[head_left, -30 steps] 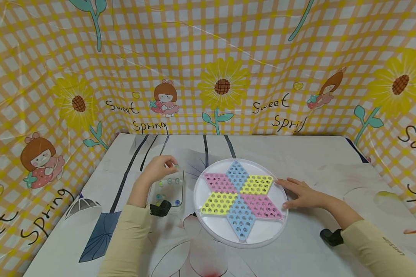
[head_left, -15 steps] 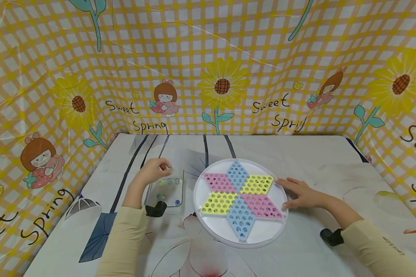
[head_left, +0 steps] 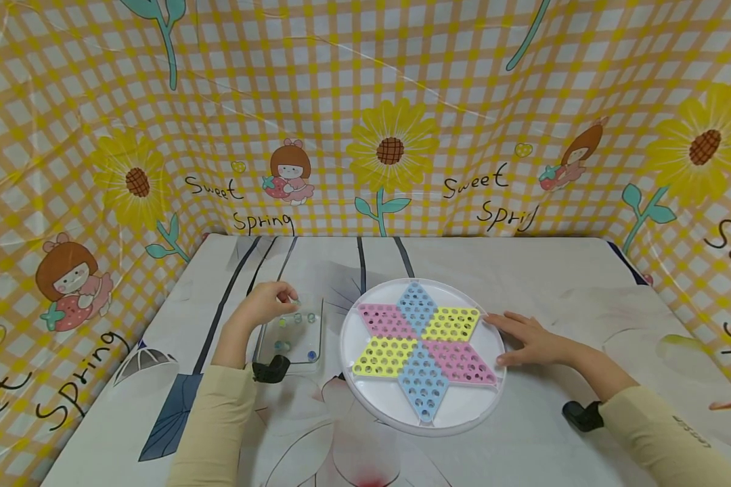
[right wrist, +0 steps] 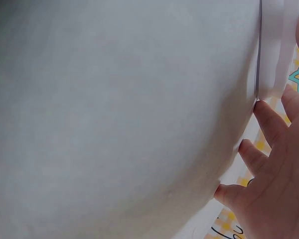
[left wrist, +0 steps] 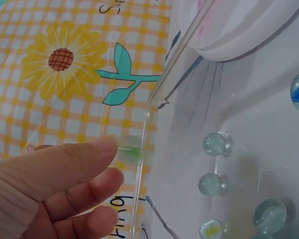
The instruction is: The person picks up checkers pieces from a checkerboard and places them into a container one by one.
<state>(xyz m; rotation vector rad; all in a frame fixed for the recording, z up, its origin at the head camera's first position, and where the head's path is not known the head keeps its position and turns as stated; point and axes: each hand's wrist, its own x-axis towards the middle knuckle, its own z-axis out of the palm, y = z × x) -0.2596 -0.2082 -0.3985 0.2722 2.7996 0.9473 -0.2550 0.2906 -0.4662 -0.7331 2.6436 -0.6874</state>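
Since a second ago the left hand has drawn back toward the left rim of the clear tray, fingers curled and pinching a greenish marble (blurred in the wrist view) over that edge. Several other marbles lie inside the tray on the tabletop. Unmoved, the right hand rests with fingers spread flat, touching the right rim of the round star board.
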